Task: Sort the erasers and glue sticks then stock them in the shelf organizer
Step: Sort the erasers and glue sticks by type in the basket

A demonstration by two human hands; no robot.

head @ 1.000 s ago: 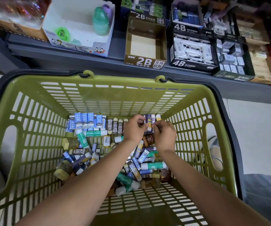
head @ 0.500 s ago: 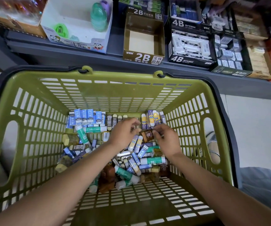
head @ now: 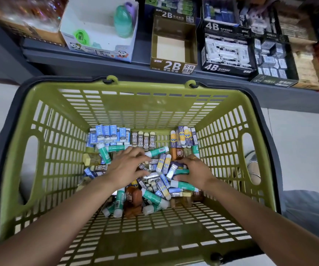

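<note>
My hands have left the sorted rows by the far wall of the basket (head: pixel 135 104). Now my left hand (head: pixel 125 168), fingers spread, rests on the mixed pile (head: pixel 160 181); my right hand (head: pixel 193 170) grips a glue stick (head: pixel 181 172) there. Sorting goes on.

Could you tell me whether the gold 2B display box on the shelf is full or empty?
Empty: the 2B display box shows only its bare pale floor, no erasers inside.
</note>
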